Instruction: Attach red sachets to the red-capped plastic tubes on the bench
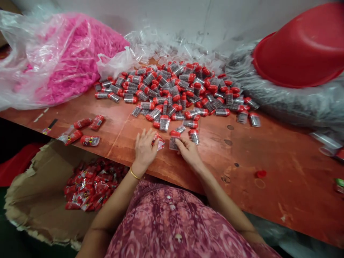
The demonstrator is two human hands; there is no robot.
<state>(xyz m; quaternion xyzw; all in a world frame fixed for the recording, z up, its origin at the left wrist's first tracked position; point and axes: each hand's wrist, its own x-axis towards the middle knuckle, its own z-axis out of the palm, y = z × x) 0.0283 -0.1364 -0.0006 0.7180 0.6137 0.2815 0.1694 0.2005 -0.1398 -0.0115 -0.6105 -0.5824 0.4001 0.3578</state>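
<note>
My right hand (189,152) pinches a small clear container (174,143) with dark contents and a red cap, thumb on its near side, just above the table. Beside it, my left hand (145,148) rests with fingers stretched out on the wood. Its thumb and forefinger are at the edge of a red printed wrapper (160,142); whether they grip it is not clear. Another capped container (194,137) lies right of my right hand. Beyond both hands spreads a large heap of the same red-capped containers (172,86).
Left on the wooden table (263,143) lie several red-wrapped containers (90,140). Below the edge, a torn-rimmed cardboard box (40,200) holds many more. A bag of pink pieces (70,53) stands back left, clear plastic pieces (161,46) behind, a red tub (301,46) on a bag right.
</note>
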